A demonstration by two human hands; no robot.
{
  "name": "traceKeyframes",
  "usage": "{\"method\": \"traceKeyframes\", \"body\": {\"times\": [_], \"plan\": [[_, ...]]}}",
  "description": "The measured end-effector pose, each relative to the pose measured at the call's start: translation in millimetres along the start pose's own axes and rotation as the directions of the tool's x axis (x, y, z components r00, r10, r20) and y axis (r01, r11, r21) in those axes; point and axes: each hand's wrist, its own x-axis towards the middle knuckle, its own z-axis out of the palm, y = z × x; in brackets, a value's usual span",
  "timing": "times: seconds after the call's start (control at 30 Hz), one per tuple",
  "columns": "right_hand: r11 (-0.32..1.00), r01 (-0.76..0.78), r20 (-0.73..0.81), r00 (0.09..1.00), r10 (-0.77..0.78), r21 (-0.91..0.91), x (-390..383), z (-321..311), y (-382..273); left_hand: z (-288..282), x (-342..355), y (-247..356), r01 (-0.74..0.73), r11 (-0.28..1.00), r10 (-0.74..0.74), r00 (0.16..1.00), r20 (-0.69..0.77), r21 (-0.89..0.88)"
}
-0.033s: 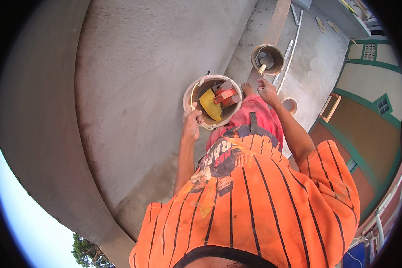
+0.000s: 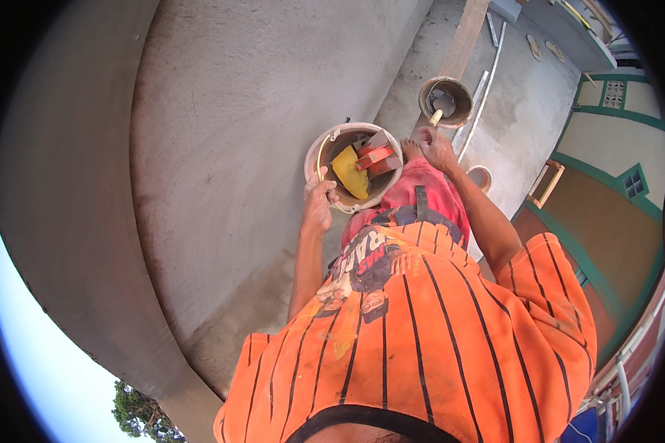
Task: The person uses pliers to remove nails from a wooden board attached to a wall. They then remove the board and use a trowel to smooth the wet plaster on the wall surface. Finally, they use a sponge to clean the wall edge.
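My left hand [image 2: 319, 198] grips the yellow handle of a pale bucket [image 2: 313, 153] at the middle. Inside it lie a yellow sponge or pad [image 2: 349, 171] and a red tool with flat dark faces [image 2: 373, 156], whose exact kind I cannot tell. My right hand [image 2: 436, 150] is loosely bent, with nothing visible in it, just below a smaller dirty pail [image 2: 462, 105]. From that pail sticks a light-coloured handle [image 2: 437, 116], near my fingertips but apparently not held. My bare foot [image 2: 411, 148] shows between the bucket and my right hand.
A long plank [image 2: 467, 33] runs behind the small pail, beside pale strips [image 2: 490, 111]. A round container [image 2: 479, 179] sits right of my leg. Sandals [image 2: 534, 46] lie farther back. A plastered wall [image 2: 236, 125] rises at left; a green-trimmed wall [image 2: 598, 162] and wooden frame [image 2: 539, 193] are at right.
My right hand has moved a little up and left, closer to the handle in the small pail. The view has shifted slightly; my left hand keeps its grip on the bucket.
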Motion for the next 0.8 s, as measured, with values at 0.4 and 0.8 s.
{"method": "traceKeyframes", "body": {"times": [0.4, 0.8], "plan": [[0.677, 0.546, 0.593, 0.781, -0.197, -0.494, 39.7, 63.1, -148.3, 29.7, -40.7, 42.4, -0.183, 0.966, 0.193, 0.98, 0.04, -0.185], [0.432, 0.668, 0.745, 0.667, 0.012, -0.606, 18.1, 62.5, -132.9, 52.4, -41.1, 43.0, -0.143, 0.967, 0.144, 0.99, -0.013, -0.213]]}}
